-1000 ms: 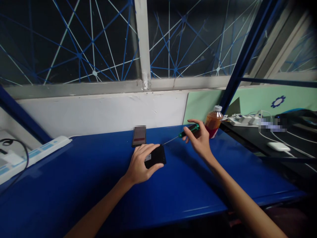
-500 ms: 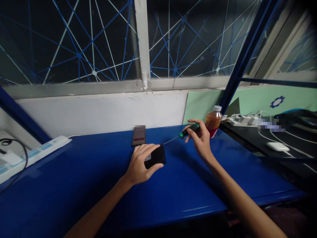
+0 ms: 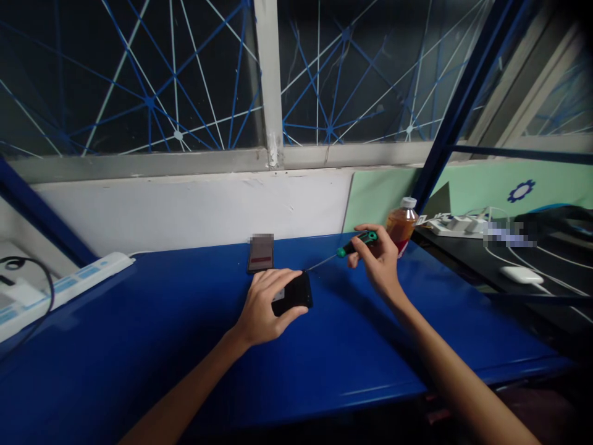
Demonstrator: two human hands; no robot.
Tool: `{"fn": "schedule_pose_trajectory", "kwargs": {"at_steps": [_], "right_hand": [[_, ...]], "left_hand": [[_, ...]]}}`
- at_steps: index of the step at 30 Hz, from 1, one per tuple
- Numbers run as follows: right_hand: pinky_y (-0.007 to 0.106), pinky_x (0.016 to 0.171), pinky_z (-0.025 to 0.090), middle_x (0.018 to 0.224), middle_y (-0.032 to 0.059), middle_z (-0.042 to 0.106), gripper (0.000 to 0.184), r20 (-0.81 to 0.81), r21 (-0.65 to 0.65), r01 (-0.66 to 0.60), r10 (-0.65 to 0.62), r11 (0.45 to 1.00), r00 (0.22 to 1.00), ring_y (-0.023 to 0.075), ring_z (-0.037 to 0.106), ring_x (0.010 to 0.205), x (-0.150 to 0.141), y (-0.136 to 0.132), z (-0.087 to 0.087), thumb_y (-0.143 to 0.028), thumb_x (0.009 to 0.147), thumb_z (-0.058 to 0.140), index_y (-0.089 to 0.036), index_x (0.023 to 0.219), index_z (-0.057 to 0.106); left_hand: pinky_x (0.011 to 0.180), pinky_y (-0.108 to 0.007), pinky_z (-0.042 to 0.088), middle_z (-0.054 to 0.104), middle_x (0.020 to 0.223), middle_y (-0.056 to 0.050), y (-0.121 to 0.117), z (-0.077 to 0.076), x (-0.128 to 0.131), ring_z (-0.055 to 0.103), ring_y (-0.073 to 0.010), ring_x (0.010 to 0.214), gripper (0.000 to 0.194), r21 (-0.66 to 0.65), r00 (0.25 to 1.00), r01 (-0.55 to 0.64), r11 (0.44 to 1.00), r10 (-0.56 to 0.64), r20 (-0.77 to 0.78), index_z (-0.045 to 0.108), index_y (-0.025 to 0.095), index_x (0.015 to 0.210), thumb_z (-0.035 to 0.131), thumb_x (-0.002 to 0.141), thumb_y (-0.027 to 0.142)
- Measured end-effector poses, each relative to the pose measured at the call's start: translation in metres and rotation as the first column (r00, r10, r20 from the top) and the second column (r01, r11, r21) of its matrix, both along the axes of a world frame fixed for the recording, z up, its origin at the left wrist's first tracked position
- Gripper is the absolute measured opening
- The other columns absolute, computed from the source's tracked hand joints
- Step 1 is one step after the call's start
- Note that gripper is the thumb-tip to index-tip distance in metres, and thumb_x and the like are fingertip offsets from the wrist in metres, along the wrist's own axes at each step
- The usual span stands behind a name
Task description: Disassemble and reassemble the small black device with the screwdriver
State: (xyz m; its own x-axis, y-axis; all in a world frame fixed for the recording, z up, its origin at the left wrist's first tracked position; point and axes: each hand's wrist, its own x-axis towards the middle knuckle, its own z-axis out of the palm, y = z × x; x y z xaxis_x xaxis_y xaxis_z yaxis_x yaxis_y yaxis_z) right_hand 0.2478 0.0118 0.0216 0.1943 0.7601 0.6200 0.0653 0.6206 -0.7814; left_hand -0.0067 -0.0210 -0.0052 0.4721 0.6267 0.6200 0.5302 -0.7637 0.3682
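My left hand [image 3: 264, 307] is closed around a small black box-like device [image 3: 296, 292], thumb along its near side and fingers over its far side. A pale label shows partly under the fingers. My right hand [image 3: 377, 256] grips the green-and-black handle of a screwdriver [image 3: 359, 243]. Its thin shaft slants down to the left, and the tip is at the device's far right corner; whether it sits in a screw is too small to tell. Just behind the left hand lies a phone [image 3: 260, 256] with its screen up.
A bottle of orange drink [image 3: 402, 225] stands close behind my right hand. On the left lies a white power strip [image 3: 88, 281] with a black cable. To the right, a black table [image 3: 467, 250] holds chargers and white cables. The blue tabletop [image 3: 296, 364] ends at a front edge.
The right fingers and the screwdriver handle have shifted slightly, with the handle turned a little in the grip. My left hand and the device stay in place.
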Motion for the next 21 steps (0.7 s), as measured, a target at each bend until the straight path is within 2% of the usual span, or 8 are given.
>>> {"fn": "schedule_pose_trajectory", "kwargs": {"at_steps": [3,5,8,10,14,16,21], "right_hand": [[0.023,0.039,0.043,0.05,-0.008,0.051,0.024,0.036,-0.019,0.098,-0.098,0.995,0.995,0.011,0.052,0.037,-0.0014,-0.0008,-0.0006,-0.034,0.082,0.068,-0.022,0.098,0.055],[0.024,0.039,0.044,0.058,-0.005,0.057,0.024,0.032,-0.019,0.053,-0.052,0.998,0.998,0.012,0.056,0.041,-0.0011,-0.0004,-0.0016,-0.036,0.084,0.065,-0.022,0.101,0.054],[0.025,0.04,0.046,0.077,0.0008,0.065,0.027,-0.008,0.012,-0.08,0.08,0.997,0.997,0.0139,0.062,0.051,-0.0003,0.0001,-0.0011,-0.036,0.086,0.062,-0.022,0.105,0.052],[0.025,0.041,0.046,0.078,0.0009,0.064,0.026,-0.018,0.014,-0.098,0.098,0.995,0.995,0.0138,0.062,0.05,-0.0003,-0.0006,0.0009,-0.035,0.084,0.064,-0.021,0.103,0.053],[0.025,0.039,0.044,0.056,-0.0052,0.055,0.022,0.034,-0.026,0.049,-0.048,0.998,0.998,0.0113,0.055,0.038,-0.0013,-0.0037,0.004,-0.033,0.081,0.07,-0.02,0.095,0.058],[0.024,0.038,0.043,0.053,-0.0062,0.052,0.022,0.054,-0.031,0.089,-0.088,0.996,0.995,0.0112,0.054,0.038,-0.0011,-0.0047,0.0035,-0.034,0.082,0.069,-0.02,0.096,0.059],[0.026,0.042,0.048,0.082,0.0013,0.064,0.03,-0.002,0.017,-0.126,0.126,0.992,0.992,0.0147,0.063,0.053,0.0006,-0.0031,0.0002,-0.033,0.086,0.062,-0.022,0.112,0.05]], "left_hand": [[0.096,-0.052,0.04,0.064,0.122,-0.01,-0.0004,-0.0003,-0.0001,0.057,-0.0314,0.113,0.053,-0.001,1.0,0.004,1.0,-0.004,-0.009,0.055,0.024,0.128,0.067,0.08,0.044],[0.096,-0.051,0.04,0.064,0.122,-0.009,-0.0001,-0.0009,-0.0002,0.057,-0.0308,0.113,0.053,0.002,1.0,0.0,1.0,0.0,-0.009,0.055,0.024,0.127,0.068,0.08,0.044],[0.097,-0.05,0.04,0.064,0.121,-0.009,0.0007,-0.0022,-0.0006,0.057,-0.0299,0.113,0.053,0.01,1.0,-0.005,1.0,0.006,-0.01,0.055,0.024,0.127,0.069,0.079,0.044],[0.096,-0.05,0.04,0.064,0.122,-0.009,0.0009,-0.0027,-0.0011,0.057,-0.0298,0.113,0.054,0.006,1.0,-0.006,1.0,0.006,-0.013,0.055,0.024,0.127,0.069,0.079,0.044],[0.096,-0.051,0.04,0.064,0.122,-0.009,0.0003,-0.0017,-0.0025,0.057,-0.0308,0.114,0.054,-0.006,1.0,-0.005,1.0,0.005,0.005,0.055,0.024,0.128,0.069,0.08,0.044],[0.095,-0.051,0.041,0.064,0.122,-0.01,0.0002,-0.0004,-0.0028,0.057,-0.0314,0.114,0.054,-0.004,1.0,-0.004,1.0,0.005,0.019,0.055,0.024,0.128,0.068,0.08,0.044],[0.096,-0.05,0.041,0.064,0.122,-0.01,0.0007,0.0011,-0.0025,0.057,-0.0309,0.113,0.054,-0.004,1.0,-0.01,1.0,0.01,0.018,0.056,0.024,0.127,0.069,0.079,0.043]]}}
